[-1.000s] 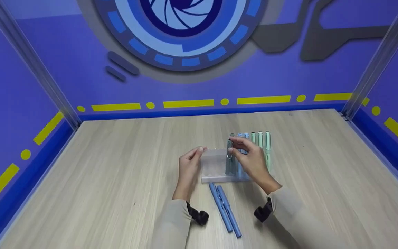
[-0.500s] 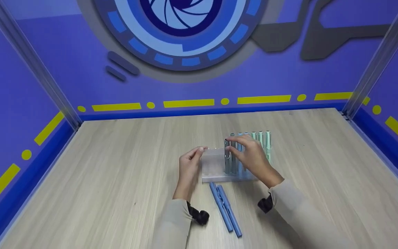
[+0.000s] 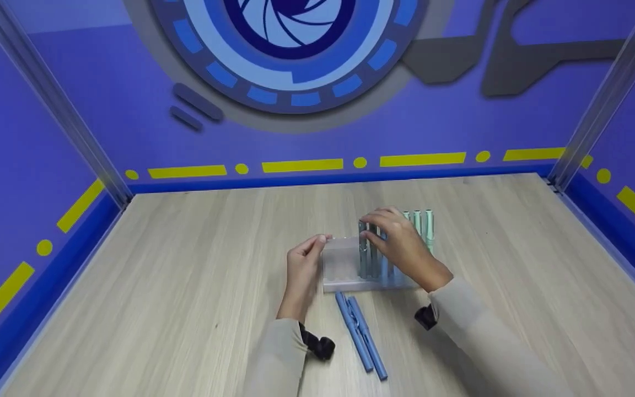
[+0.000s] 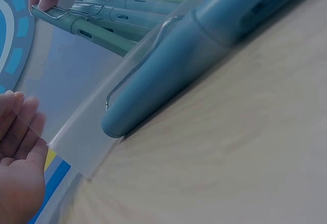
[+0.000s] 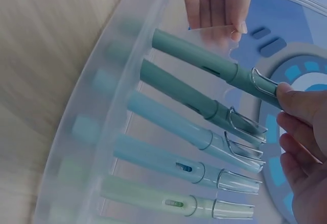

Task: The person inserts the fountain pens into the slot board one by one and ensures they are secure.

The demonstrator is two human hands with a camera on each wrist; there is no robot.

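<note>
My left hand (image 3: 302, 270) pinches the upper left corner of a translucent pen stand (image 3: 340, 260) between thumb and fingers. At the left end of the row, my right hand (image 3: 404, 245) pinches the cap end of a dark green pen (image 5: 204, 63) with a wire clip. This pen stands nearly upright, its lower end at the stand's base. Beside it in the stand are another dark green pen (image 5: 176, 89), light blue pens (image 5: 168, 117) and pale green pens (image 5: 148, 191). The right hand partly hides them in the head view.
Two blue pens, one left (image 3: 354, 331) and one right (image 3: 370, 342), lie side by side on the wooden table (image 3: 185, 275) in front of the stand. Blue printed walls (image 3: 295, 138) rise behind and at both sides. Black wrist cameras sit under both forearms.
The right hand and its dark green pen have shifted slightly left, opening a gap from the neighbouring pen, and the pen stands straighter. The right wrist has swung outward. The left hand holds still.
</note>
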